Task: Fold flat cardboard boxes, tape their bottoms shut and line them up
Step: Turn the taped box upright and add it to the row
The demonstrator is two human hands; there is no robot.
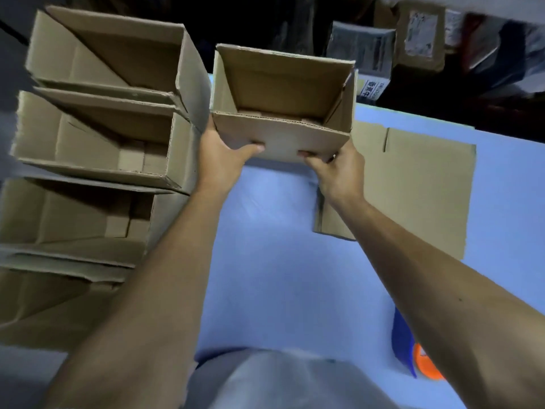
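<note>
Clearly, with both hands, left (219,159) and right (339,172), gripping the open box (283,113) at upper centre, we could knock the row (97,137) at left askew setting it down.

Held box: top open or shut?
Open. The box shows its bare inside, flaps up; left hand and right hand grip it.

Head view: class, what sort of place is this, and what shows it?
Probably a packing or shipping workroom: open boxes lined up on a blue table, flat cardboard waiting, labelled parcels behind.
</note>
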